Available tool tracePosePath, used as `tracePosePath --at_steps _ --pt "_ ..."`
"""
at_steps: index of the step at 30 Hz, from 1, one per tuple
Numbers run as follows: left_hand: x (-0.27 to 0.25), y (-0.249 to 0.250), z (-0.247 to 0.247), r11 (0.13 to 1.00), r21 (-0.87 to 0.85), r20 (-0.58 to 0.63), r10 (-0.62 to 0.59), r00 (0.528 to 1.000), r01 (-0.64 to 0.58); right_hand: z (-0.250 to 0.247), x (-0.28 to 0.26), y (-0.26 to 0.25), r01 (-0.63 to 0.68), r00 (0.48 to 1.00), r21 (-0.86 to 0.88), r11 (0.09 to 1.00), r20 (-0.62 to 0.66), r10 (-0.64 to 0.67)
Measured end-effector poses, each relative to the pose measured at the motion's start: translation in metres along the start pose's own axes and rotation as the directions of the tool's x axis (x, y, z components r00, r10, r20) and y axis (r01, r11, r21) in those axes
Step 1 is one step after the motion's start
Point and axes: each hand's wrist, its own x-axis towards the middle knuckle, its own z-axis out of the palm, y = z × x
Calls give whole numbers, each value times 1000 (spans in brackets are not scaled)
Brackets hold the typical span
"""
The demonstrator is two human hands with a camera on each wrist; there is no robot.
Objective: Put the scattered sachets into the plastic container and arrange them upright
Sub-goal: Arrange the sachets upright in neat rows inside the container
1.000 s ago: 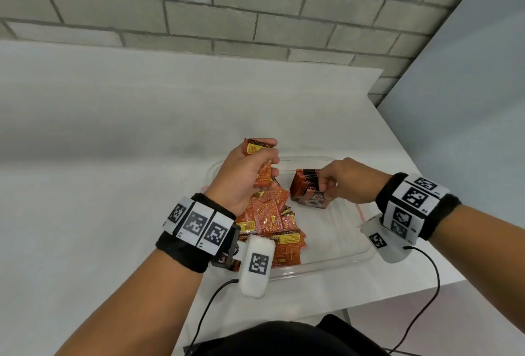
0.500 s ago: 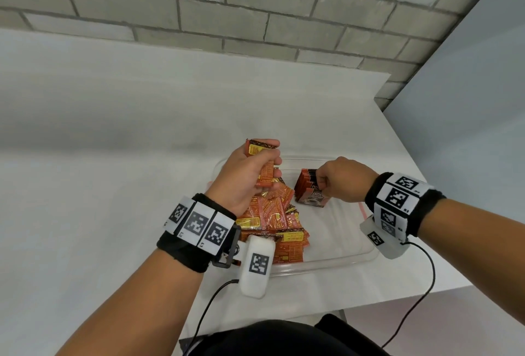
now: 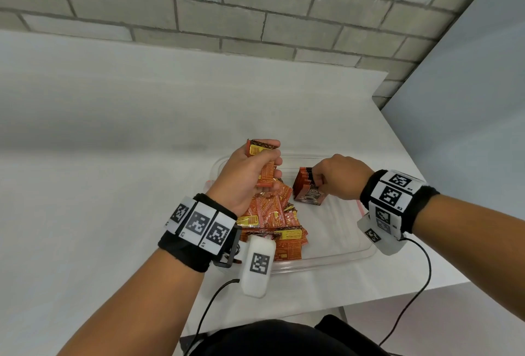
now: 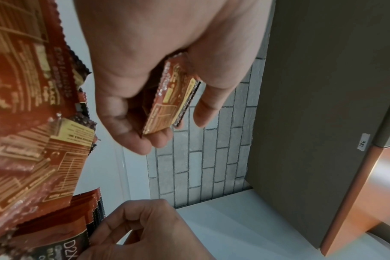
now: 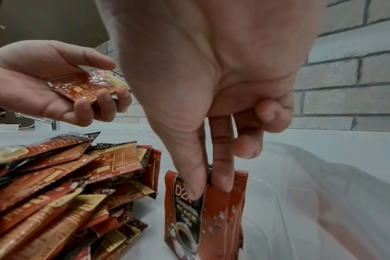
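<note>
A clear plastic container [image 3: 338, 253] sits on the white table near its right front corner. Inside it, a loose pile of red-orange sachets [image 3: 272, 219] [image 5: 56, 193] lies flat on the left side. My left hand [image 3: 252, 174] [image 4: 158, 98] hovers above the pile and grips a sachet [image 3: 265, 168] [image 4: 172, 98] [image 5: 87, 86] between thumb and fingers. My right hand [image 3: 321, 182] [image 5: 211, 186] pinches the top of a small bundle of upright sachets [image 3: 308, 189] [image 5: 207, 219] standing on the container floor at mid-back.
A grey brick wall [image 3: 255, 9] runs behind the table [image 3: 113, 157]. A grey panel [image 3: 468, 100] stands at the table's right edge. Cables hang from both wrist devices over the table's front edge. The container's right half holds nothing.
My right hand has shifted the upright bundle slightly left within the container. My left hand keeps its sachet above the pile, hardly moving.
</note>
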Motion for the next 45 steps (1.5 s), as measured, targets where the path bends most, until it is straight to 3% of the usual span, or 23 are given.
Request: tracePosePath --at_steps 14,18,21,24,26,30,33,35,37,41,45 --pt "2 -6 0 998 -62 -8 -24 1000 23 0 0 6 -19 999 42 999 -39 21" --pt "2 -9 1 993 -103 25 -57 998 60 -12 -11 8 -17 986 224 974 -160 54" --pt "0 -8 4 994 -72 80 -78 994 84 -26 -26 3 106 936 516 850 -341 90" --pt "0 -8 10 997 31 126 -78 989 74 -35 -41 -10 200 937 746 635 -334 98" --pt "0 -10 14 996 75 138 -66 988 56 -36 -47 -14 208 953 781 589 -298 57" --pt "2 -11 24 996 66 120 -63 991 55 -36 -52 -13 270 920 764 586 -384 77" --pt "7 -8 28 991 -19 49 -128 991 129 -33 -55 -9 365 787 707 606 -582 204" --pt "8 -4 30 974 -118 44 -188 981 192 -29 -59 -9 419 710 608 674 -682 174" --pt "7 -2 32 971 -148 85 -174 981 185 -19 -59 -8 438 712 518 735 -698 67" --pt "10 -3 35 995 -13 72 -96 993 97 -5 -57 -3 382 809 483 788 -587 -33" --pt "11 -4 40 991 107 91 -93 992 83 -14 -61 4 385 755 516 765 -652 60"
